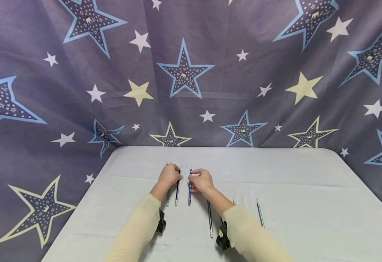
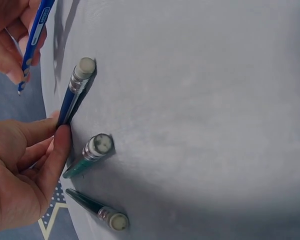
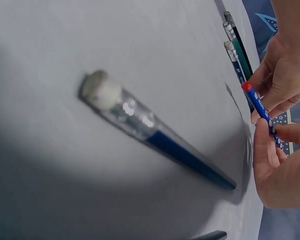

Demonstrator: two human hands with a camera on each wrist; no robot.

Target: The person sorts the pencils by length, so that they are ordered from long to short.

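Thumb and finger of my left hand [image 1: 169, 175] pinch a dark blue pencil [image 2: 66, 105], its white eraser end on the cloth. Beside it lie a green pencil [image 2: 80, 166] and a darker green pencil [image 2: 87, 201], both eraser-tipped; the left hand partly covers this group in the head view. My right hand [image 1: 202, 181] pinches a patterned blue pencil [image 1: 190, 189] with a red end, a short way right of the left hand. In the right wrist view this pencil [image 3: 259, 106] appears lifted off the cloth.
Below the right hand lies another eraser-tipped blue pencil [image 1: 210, 220]. Farther right is a green pencil [image 1: 259, 213], and a pencil tip [image 1: 234, 200] shows past the right forearm. A white cloth covers the table [image 1: 309, 203]; a star-patterned curtain [image 1: 223, 91] hangs behind.
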